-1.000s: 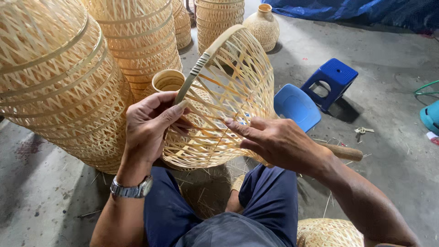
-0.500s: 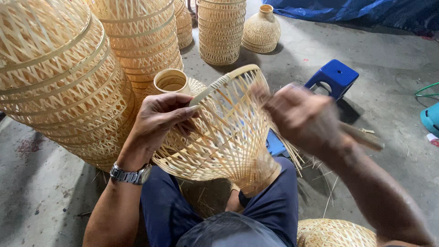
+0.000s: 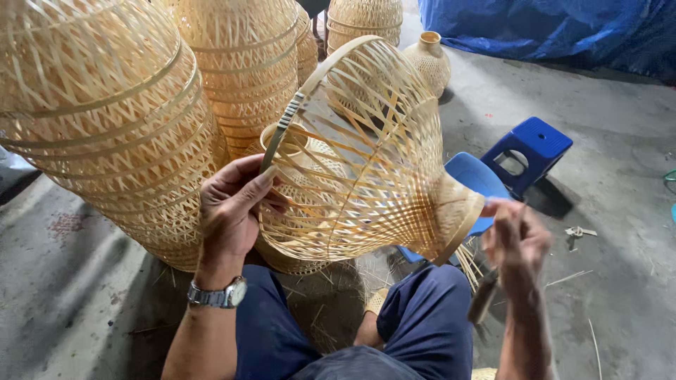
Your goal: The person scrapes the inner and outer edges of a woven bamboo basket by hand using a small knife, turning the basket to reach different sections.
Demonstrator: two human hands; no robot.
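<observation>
An open-weave bamboo basket (image 3: pixel 366 176) with a wide rim and a narrow neck lies tilted over my lap, neck pointing right. My left hand (image 3: pixel 229 211), with a metal wristwatch (image 3: pixel 218 294), grips the rim at its lower left. My right hand (image 3: pixel 517 239) is blurred, just right of the neck where loose strip ends stick out. It is closed on a wooden-handled tool (image 3: pixel 483 299); the tool's working end is hidden.
Tall woven bamboo shades (image 3: pixel 105 127) stand stacked at left and behind (image 3: pixel 243 63). A small vase-shaped woven piece (image 3: pixel 429 63) sits farther back. A blue plastic stool (image 3: pixel 531 151) and a blue plastic lid (image 3: pixel 475 179) stand right. Blue tarp (image 3: pixel 549 28) covers the far corner.
The basket has been turned so its neck swings down and to the right. My right hand left the weave and moved right, beside the neck. My left hand kept its grip on the rim.
</observation>
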